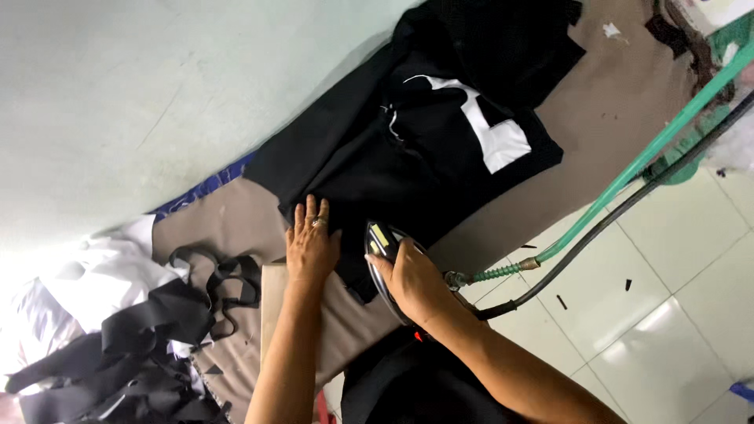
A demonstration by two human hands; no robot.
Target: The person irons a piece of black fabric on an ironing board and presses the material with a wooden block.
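Black garment [408,149] flat; dark iron [382,255] on it

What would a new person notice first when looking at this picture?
First, the black garment with its white lining patch, spread over the brown pressing table at the centre. Just below it, the left hand lies flat on the cloth, while the right hand grips a steam iron. A green hose runs from the iron toward the upper right.

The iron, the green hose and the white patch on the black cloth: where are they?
Iron [382,245]: head view, on its dark front end.
Green hose [628,174]: head view, mid-length.
White patch [503,143]: head view, on its wide lower end.
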